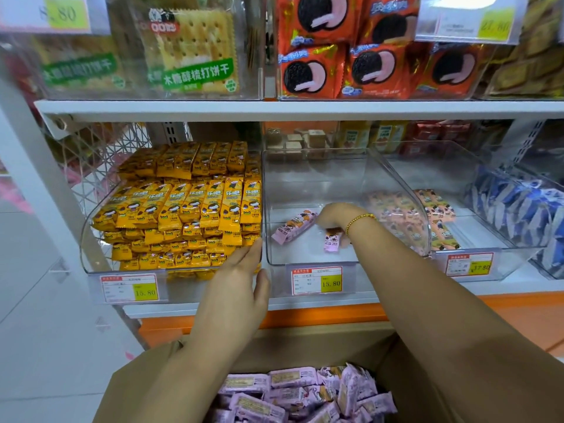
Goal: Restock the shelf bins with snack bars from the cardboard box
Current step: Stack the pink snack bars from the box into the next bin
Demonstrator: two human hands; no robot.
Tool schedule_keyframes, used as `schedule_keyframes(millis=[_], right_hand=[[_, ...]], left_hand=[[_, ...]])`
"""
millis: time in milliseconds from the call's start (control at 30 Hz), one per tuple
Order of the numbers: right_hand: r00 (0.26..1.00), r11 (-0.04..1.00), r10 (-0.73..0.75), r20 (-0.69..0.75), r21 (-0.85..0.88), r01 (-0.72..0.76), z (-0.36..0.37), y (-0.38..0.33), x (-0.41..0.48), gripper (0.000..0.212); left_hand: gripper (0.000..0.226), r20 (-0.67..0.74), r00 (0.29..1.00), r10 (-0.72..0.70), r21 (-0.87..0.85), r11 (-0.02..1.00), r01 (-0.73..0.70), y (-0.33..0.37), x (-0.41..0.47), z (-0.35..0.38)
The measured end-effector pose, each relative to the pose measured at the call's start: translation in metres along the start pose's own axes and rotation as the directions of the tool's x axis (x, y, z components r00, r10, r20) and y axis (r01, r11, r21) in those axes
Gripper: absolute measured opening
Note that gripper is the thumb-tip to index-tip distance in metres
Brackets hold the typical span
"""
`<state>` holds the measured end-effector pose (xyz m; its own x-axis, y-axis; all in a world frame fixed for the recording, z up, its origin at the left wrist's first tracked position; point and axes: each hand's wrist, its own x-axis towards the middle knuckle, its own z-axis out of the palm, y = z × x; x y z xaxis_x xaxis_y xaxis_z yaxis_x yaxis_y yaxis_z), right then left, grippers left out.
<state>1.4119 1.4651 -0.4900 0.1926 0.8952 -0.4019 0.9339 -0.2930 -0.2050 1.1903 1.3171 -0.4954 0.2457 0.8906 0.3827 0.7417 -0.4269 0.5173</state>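
Observation:
A clear middle bin (308, 261) on the lower shelf holds two pink snack bars. One pink bar (291, 228) lies loose on the bin floor. My right hand (334, 216) reaches down inside this bin and its fingers hold the second pink bar (331, 241). My left hand (241, 276) rests with straight fingers against the front corner between the middle bin and the yellow-bar bin (94, 227). Below, an open cardboard box (143, 370) holds many pink snack bars (293, 392).
The left bin is piled with yellow bars (183, 203). A bin to the right holds peach-coloured bars (439, 215), and blue packs (518, 206) fill the far right bin. Price tags (317, 280) hang on the bin fronts. Upper shelf bins hold crackers and cookie packs.

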Motion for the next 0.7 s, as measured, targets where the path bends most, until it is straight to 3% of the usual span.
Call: schedule_keyframes(millis=[100,233,333,533,600,700], right_hand=[[0.994,0.959,-0.108,0.008,0.265,0.102,0.003,-0.011,-0.006,0.041],[0.948,0.915,-0.317,0.016,0.269,0.302,0.015,-0.026,-0.005,0.038],[0.945,0.916,-0.322,-0.057,0.235,0.326,0.022,-0.031,0.002,0.058],[0.942,0.893,-0.279,-0.188,0.309,0.327,0.021,-0.034,0.016,0.057],[0.947,0.879,-0.264,-0.183,0.36,0.314,0.019,-0.034,0.014,0.054],[0.928,0.926,-0.274,-0.252,0.193,0.325,0.006,-0.035,-0.005,0.034]], left_hand=[[0.049,-0.001,1.0,0.001,0.006,1.0,-0.001,-0.001,0.0,0.001],[0.05,-0.008,1.0,0.011,0.003,1.0,-0.011,-0.001,0.0,0.002],[0.05,-0.017,1.0,0.019,-0.003,1.0,-0.019,-0.002,0.0,0.002],[0.049,-0.033,0.998,0.056,-0.006,0.998,-0.057,-0.004,0.002,0.002],[0.049,-0.033,0.998,0.053,-0.012,0.998,-0.054,-0.005,0.002,0.002],[0.045,-0.032,0.997,0.07,-0.004,0.998,-0.07,-0.006,-0.003,0.001]])
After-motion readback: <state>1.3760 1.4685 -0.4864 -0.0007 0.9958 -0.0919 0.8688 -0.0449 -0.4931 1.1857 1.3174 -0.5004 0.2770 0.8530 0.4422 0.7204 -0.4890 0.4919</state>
